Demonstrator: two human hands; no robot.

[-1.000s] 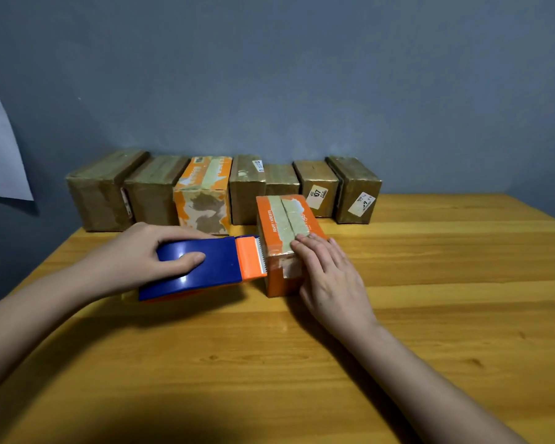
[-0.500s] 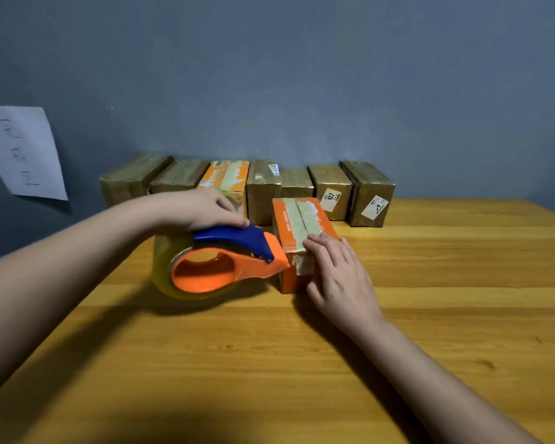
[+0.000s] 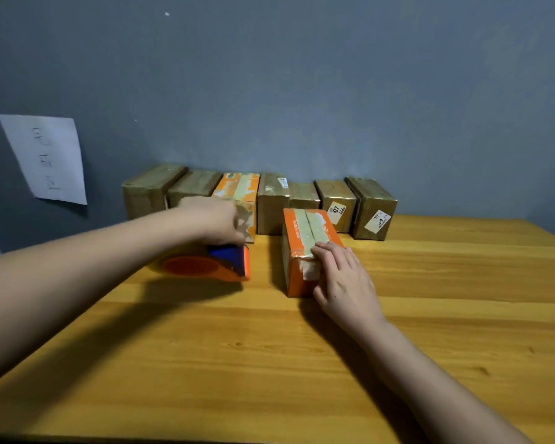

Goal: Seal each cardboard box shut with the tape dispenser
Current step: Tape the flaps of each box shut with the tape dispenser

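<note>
The orange box (image 3: 308, 251) is a small rectangular carton with glossy strips of tape down its top and over the near end. The right hand (image 3: 343, 280) lies flat on that near end, fingers straight. Left of the box, well clear of it, the left hand (image 3: 217, 224) grips the blue-and-orange plastic tape dispenser (image 3: 205, 264) on the table (image 3: 269, 363), which is smooth, honey-coloured planks. Behind the box, a row of taped brown boxes (image 3: 302, 203) sits against a matte grey-blue wall (image 3: 302, 91).
</note>
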